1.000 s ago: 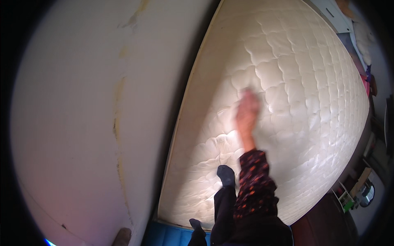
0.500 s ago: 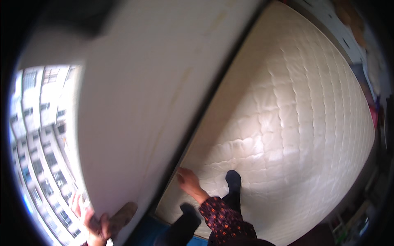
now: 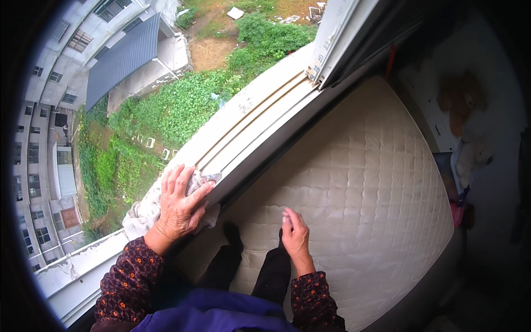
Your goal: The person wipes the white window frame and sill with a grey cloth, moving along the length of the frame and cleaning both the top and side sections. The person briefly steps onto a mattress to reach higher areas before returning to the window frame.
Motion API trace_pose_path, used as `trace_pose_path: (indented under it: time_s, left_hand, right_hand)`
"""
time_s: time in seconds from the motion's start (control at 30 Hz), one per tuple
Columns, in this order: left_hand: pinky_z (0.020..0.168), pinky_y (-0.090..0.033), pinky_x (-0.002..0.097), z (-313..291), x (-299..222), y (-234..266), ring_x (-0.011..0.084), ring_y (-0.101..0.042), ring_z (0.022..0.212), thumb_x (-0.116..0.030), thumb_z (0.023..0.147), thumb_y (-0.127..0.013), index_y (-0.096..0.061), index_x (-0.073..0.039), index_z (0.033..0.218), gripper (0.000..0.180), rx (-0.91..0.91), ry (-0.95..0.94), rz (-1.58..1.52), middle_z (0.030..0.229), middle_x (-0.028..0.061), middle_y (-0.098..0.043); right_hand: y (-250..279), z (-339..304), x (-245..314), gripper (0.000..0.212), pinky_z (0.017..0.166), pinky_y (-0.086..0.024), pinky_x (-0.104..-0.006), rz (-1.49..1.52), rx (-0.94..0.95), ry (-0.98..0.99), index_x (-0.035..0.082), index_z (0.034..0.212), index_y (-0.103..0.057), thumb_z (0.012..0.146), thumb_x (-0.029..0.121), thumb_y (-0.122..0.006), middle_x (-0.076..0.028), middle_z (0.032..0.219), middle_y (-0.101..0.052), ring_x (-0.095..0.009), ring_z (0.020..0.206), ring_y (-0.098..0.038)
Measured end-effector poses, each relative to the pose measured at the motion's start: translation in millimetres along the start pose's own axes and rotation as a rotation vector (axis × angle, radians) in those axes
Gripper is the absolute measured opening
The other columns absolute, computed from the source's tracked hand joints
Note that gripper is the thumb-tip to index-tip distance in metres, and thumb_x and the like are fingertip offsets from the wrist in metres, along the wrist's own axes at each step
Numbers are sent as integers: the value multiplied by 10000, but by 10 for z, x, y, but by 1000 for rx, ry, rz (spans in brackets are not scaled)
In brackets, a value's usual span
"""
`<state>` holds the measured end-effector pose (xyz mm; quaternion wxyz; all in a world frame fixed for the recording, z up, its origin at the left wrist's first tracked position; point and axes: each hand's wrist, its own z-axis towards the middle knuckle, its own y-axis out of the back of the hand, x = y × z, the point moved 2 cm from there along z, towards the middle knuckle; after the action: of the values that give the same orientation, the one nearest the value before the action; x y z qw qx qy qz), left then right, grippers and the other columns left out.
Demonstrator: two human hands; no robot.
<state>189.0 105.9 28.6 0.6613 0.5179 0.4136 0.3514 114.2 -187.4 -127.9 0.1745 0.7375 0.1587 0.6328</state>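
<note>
As the head view looks down beside an opened window, the left hand (image 3: 180, 209) lies over a bunched, whitish cloth (image 3: 142, 218) on the windowsill (image 3: 251, 124). Its fingers stretch toward the sill's outer edge, with the thumb set apart toward the inner edge; the cloth shows on both sides of the hand, but whether the fingers grip it cannot be told. The sill's grooved tracks run away from the hand to a pale upright window frame (image 3: 332, 44) at the far end.

The right hand (image 3: 296, 235) is loosely half-open, fingers close together and slightly bent, above the quilted cream mattress (image 3: 365, 193), nearer its left edge than its right; whether it touches the surface is unclear. Two dark-clad feet (image 3: 233, 237) point toward the mattress's far corner, the left one close to the edge along the window. Past the mattress's right edge, in shadow, are a brown plush toy (image 3: 462, 99) and a white plush toy (image 3: 473, 157). Beyond the sill's outer edge spread green plants (image 3: 171, 110) and a grey-roofed shelter (image 3: 124, 61).
</note>
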Motion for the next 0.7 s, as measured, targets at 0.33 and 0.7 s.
trace_pose_path:
  time_s: [0.33,0.7]
  left_hand:
    - [753,-499,412,-1186,268,249,325,-613,920,-32,730,-693,-712,-138,1065,352,-139,277,-232,1033,116,-633]
    - [731,-519,389,1442,-301,370,301,-629,887,-83,775,-764,-664,-143,1114,359,-654,194,-613,945,72,-638]
  right_hand:
    - [607,174,1000,277,768,-571,-308,-100,37,111,11,1228,-632,960,55,-577,-141,1055,-700,-208,880,-717]
    - [688,275,1639,258,722,-545,-341,-26,62,185,26,1182,-640,926,25,-602,-133,974,-692,-243,802,-689]
